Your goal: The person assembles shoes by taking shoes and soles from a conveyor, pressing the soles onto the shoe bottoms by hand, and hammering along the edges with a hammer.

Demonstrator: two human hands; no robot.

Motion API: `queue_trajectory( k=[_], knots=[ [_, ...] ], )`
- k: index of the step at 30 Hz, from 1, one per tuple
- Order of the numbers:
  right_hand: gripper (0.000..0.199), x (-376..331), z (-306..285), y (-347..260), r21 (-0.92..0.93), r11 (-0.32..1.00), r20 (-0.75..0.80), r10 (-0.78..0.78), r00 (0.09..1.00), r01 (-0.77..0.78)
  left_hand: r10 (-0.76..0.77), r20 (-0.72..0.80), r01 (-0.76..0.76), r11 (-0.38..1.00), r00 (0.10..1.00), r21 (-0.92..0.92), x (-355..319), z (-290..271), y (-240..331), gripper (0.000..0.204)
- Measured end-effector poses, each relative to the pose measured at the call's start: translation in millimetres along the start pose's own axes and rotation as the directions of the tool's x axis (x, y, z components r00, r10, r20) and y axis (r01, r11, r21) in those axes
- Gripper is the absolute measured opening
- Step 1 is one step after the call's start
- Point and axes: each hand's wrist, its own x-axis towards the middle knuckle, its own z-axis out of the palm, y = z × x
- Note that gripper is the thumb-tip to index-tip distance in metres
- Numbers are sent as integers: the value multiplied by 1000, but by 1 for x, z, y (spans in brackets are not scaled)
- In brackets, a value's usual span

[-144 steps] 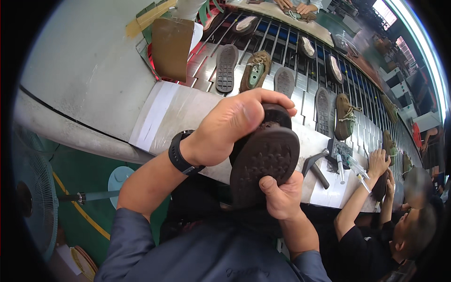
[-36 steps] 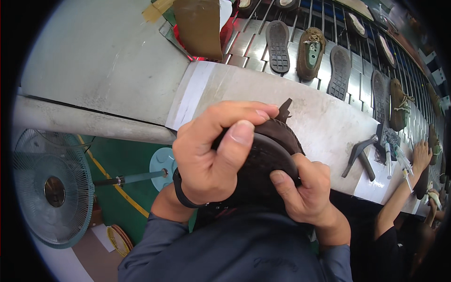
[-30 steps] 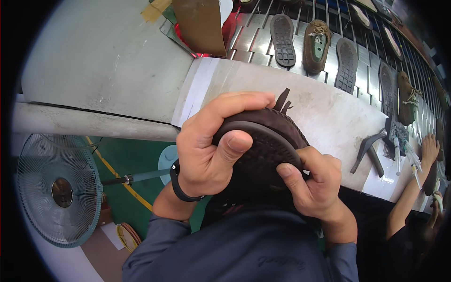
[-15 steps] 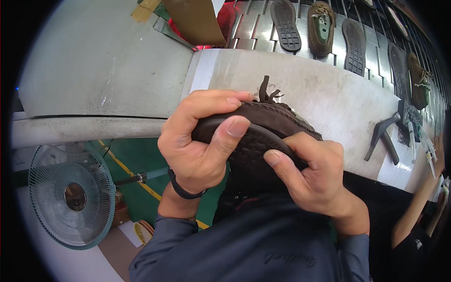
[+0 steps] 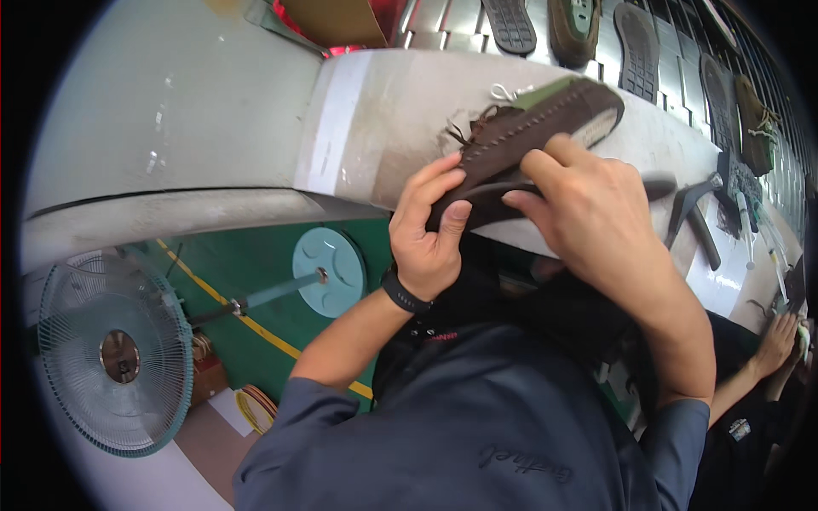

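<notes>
A dark brown shoe upper (image 5: 532, 128) with laces and a green piece inside lies tilted on its side above the bench. Its dark rubber sole (image 5: 492, 205) meets it at the toe and stands apart from it toward the heel. My left hand (image 5: 432, 243) closes round the toe end, fingers on the upper and thumb on the sole. My right hand (image 5: 601, 200), slightly blurred, pinches the sole's edge near the middle, its curled fingers between sole and upper. A pale patch (image 5: 598, 128) shows on the underside of the upper's heel.
Soles (image 5: 637, 51) and shoes (image 5: 573, 32) sit on the metal conveyor (image 5: 460, 21) beyond the white bench (image 5: 366, 111). A hammer-like tool (image 5: 700, 234) lies at right, near white slender tools (image 5: 745, 223). Another person's hand (image 5: 775, 343) is far right. A fan (image 5: 119, 358) stands at left.
The shoe has gone from bent sole-up between both hands to lying stretched out toward the far right. Its sole now gapes from the upper at the heel. My right hand has shifted up.
</notes>
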Motion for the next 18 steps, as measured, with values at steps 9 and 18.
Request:
queue_trajectory(
  k=[9, 18],
  knots=[
    [20, -12, -1, 18, -105, 993, -45, -59, 997, 54, 33, 199, -13, 995, 979, -104, 13, -7, -6, 34],
    [23, -10, 2, 23, -132, 988, -71, -94, 993, 84, -1, 159, 8, 999, 987, -43, 24, -1, 4, 25]
  ],
)
